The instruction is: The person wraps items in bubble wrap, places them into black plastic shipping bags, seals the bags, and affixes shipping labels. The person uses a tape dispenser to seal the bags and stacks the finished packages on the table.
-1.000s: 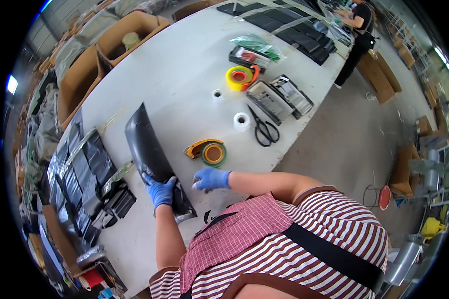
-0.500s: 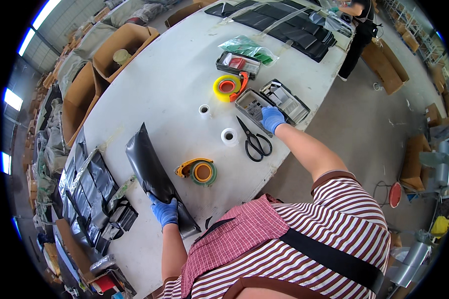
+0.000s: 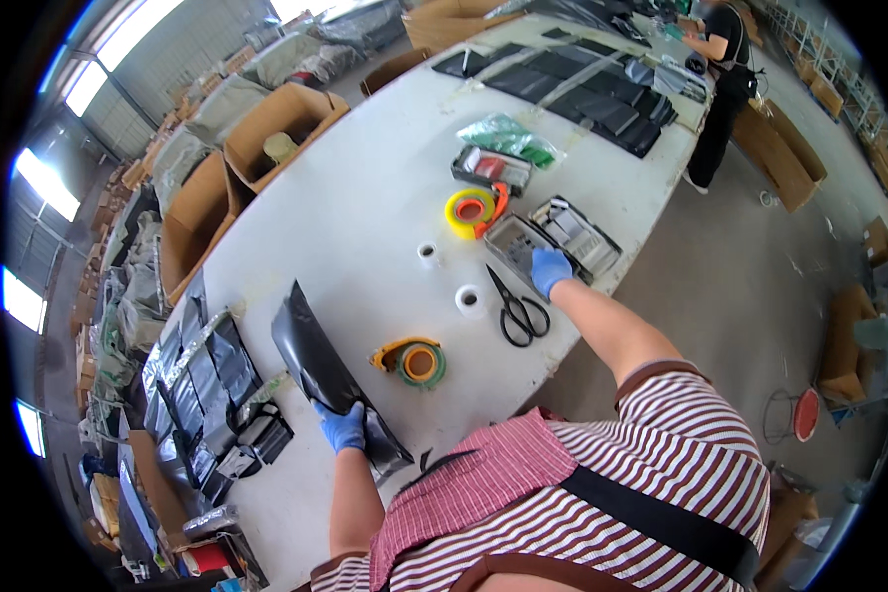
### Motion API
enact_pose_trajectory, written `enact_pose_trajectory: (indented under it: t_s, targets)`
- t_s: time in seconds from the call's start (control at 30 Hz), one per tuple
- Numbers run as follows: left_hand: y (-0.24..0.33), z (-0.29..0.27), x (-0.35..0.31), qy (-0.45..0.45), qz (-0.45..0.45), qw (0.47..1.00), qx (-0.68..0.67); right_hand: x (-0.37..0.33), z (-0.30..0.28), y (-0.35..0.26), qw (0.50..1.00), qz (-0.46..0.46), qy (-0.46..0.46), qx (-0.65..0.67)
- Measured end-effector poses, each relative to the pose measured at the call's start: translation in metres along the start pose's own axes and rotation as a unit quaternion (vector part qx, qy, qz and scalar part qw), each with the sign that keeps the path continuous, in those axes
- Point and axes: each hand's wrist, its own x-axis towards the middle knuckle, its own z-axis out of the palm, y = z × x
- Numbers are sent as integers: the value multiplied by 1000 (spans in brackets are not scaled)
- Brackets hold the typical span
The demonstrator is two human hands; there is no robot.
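In the head view, the person's left hand [image 3: 343, 428], in a blue glove, gripped the near end of a long black plastic bag [image 3: 328, 370] that lay slantwise on the white table [image 3: 365, 212], fingers curled over its edge. The right hand [image 3: 549, 269], also gloved in blue, reached well away to the right and rested on a flat grey packet [image 3: 516, 240] near the table's edge; whether its fingers pinched the packet or merely pressed on it could not be told. Black scissors [image 3: 516, 311] lay just beside that hand, 2 small white rolls [image 3: 469, 298] a little further in, and a green-and-orange tape dispenser [image 3: 411, 360] sat between the bag and the scissors. A yellow tape dispenser [image 3: 472, 210] stood beyond (near a second grey packet). Cardboard boxes [image 3: 266, 133] lined the table's far left side.
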Motion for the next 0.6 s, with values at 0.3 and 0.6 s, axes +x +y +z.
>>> enact_pose_trajectory:
  t_s: [0.3,0.6]
  targets:
    - [34,-47,-94,58,179,962,199,7,-6,-2,995,-19,-15,-94]
    - [-20,-62,-53,304,233,914,-131,8,10,34,989,-116,60,-64]
